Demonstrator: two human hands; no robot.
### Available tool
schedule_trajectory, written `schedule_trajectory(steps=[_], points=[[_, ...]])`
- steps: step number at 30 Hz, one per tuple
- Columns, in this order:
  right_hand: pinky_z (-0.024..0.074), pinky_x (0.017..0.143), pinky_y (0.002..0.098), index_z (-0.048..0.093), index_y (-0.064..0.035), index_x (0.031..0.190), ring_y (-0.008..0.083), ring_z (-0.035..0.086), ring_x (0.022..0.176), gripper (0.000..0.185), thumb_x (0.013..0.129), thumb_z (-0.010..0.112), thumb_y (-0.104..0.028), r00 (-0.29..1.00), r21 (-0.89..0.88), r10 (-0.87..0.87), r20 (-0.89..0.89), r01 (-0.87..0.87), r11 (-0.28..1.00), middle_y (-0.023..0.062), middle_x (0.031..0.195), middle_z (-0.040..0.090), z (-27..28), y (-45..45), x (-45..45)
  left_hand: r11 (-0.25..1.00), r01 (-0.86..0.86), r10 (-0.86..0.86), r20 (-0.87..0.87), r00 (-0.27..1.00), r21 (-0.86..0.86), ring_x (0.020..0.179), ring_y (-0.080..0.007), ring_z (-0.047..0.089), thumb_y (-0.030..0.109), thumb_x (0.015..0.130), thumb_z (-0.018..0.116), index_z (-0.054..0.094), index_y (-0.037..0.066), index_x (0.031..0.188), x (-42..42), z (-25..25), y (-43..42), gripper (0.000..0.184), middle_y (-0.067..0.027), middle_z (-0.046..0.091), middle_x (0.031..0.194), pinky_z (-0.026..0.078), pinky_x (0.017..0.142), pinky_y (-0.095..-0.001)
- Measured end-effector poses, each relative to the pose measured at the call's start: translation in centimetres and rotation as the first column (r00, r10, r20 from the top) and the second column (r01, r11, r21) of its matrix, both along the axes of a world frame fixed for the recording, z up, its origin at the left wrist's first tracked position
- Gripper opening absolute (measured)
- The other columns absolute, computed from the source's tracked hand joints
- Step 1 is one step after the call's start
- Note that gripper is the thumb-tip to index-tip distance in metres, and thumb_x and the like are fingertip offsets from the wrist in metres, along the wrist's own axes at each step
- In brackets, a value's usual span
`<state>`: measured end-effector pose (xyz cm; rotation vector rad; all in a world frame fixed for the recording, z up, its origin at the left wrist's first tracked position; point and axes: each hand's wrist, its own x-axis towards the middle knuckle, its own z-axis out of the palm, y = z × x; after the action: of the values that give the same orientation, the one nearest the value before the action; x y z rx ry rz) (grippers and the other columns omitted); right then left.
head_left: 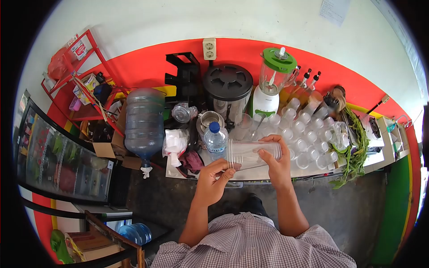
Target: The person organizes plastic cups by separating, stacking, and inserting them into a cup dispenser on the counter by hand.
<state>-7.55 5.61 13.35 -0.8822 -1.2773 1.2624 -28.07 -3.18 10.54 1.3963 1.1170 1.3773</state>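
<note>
Nested stack of clear plastic cups lay sideways over the near edge of the worktop, close to a blue-capped water bottle. Left hand pinched the rim end; right hand curled round the other. Looked light, slick, thin-walled and easily dented, the stiffer rims seeming the surest hold

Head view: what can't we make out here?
- Head view, held cups: exact count; their clear walls and rims overlap.
- Head view, right hand: some fingertips, obscured behind the held cups.
- Head view, left hand: full finger placement, partly covered by its own thumb and the held cups.
- Head view, wall paper: writing too small; top cut off by the picture edge.
- Head view, legs: mostly hidden by the shirt.
</note>
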Motion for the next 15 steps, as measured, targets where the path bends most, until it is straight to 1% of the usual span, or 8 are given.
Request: schedule_trajectory(steps=[2,5,6,8,10,12,14,15], points=[[0.049,0.089,0.0271,0.061,-0.0038,0.116,0.0107,0.06,0.099,0.033,0.09,0.08,-0.011,1.0,0.009,0.015,0.022,-0.015,1.0,0.0033,0.109,0.065,0.3,0.0,0.0,0.996,-0.088,0.088,0.113,0.99,-0.008,0.077,-0.0089,0.057,0.015,0.104,0.071,0.077,-0.006,0.114,0.8,0.0,-0.6,0.024,-0.0029,0.063,0.089,0.047,0.072,-0.0241],[0.049,0.088,0.027,0.061,-0.0035,0.116,0.0103,0.06,0.098,0.033,0.09,0.08,-0.01,0.998,0.013,0.052,0.044,-0.053,0.999,0.0028,0.108,0.065,0.6,0.3,-0.4,0.984,-0.176,0.175,0.197,0.965,-0.014,0.08,-0.0084,0.061,0.017,0.105,0.07,0.078,-0.005,0.113,1.5,0.4,-0.9,0.025,-0.0032,0.067,0.094,0.05,0.071,-0.0226],[0.0489,0.089,0.0271,0.061,-0.0034,0.116,0.0108,0.06,0.099,0.033,0.089,0.08,-0.009,0.998,0.024,0.055,0.036,-0.056,0.998,0.0031,0.109,0.065,0.6,0.5,-0.7,0.982,-0.188,0.186,0.193,0.963,-0.009,0.08,-0.0084,0.061,0.017,0.105,0.07,0.078,-0.005,0.113,1.5,0.7,-0.8,0.025,-0.0032,0.067,0.094,0.05,0.071,-0.0226],[0.0487,0.09,0.0273,0.062,-0.0033,0.116,0.0112,0.06,0.1,0.033,0.089,0.08,-0.009,0.997,0.038,0.076,0.024,-0.077,0.996,0.0035,0.109,0.065,0.7,1.1,-1.1,0.966,-0.257,0.257,0.232,0.938,-0.03,0.084,-0.0114,0.067,0.018,0.105,0.071,0.077,-0.006,0.109,1.6,1.5,-0.7,0.025,-0.0073,0.074,0.098,0.056,0.071,-0.0256],[0.0481,0.093,0.0279,0.062,-0.0033,0.115,0.0123,0.06,0.102,0.034,0.086,0.081,-0.007,0.996,0.175,0.048,0.072,-0.06,0.983,0.0049,0.111,0.066,0.9,1.7,-1.2,0.956,-0.29,0.29,0.243,0.926,-0.037,0.081,-0.0113,0.067,0.019,0.104,0.072,0.077,-0.005,0.108,1.6,1.9,-0.3,0.025,-0.0077,0.075,0.096,0.056,0.069,-0.0258],[0.048,0.094,0.0293,0.062,-0.0033,0.115,0.0139,0.061,0.104,0.035,0.085,0.081,-0.007,0.994,0.211,0.085,0.064,-0.096,0.973,0.0061,0.112,0.066,1.2,2.7,-0.9,0.944,-0.326,0.325,0.256,0.91,-0.039,0.078,-0.0113,0.067,0.019,0.104,0.073,0.077,-0.005,0.108,1.5,2.4,0.2,0.025,-0.0081,0.076,0.093,0.056,0.067,-0.0259],[0.0479,0.096,0.0307,0.062,-0.0033,0.115,0.0155,0.061,0.106,0.036,0.084,0.081,-0.007,0.989,0.246,0.132,0.069,-0.145,0.958,0.0072,0.113,0.066,1.3,3.7,-0.7,0.953,-0.296,0.302,0.32,0.898,-0.068,0.078,-0.0098,0.068,0.02,0.104,0.073,0.077,-0.005,0.11,1.6,2.8,0.4,0.026,-0.0082,0.077,0.094,0.057,0.067,-0.026],[0.0481,0.097,0.0322,0.062,-0.0031,0.115,0.017,0.062,0.107,0.036,0.084,0.08,-0.006,0.988,0.328,0.132,0.077,-0.15,0.933,0.0078,0.113,0.066,1.3,4.3,-0.6,0.945,-0.322,0.325,0.331,0.886,-0.064,0.078,-0.0098,0.068,0.02,0.104,0.073,0.077,-0.005,0.11,1.7,3.1,0.6,0.026,-0.0082,0.077,0.094,0.057,0.067,-0.026]])
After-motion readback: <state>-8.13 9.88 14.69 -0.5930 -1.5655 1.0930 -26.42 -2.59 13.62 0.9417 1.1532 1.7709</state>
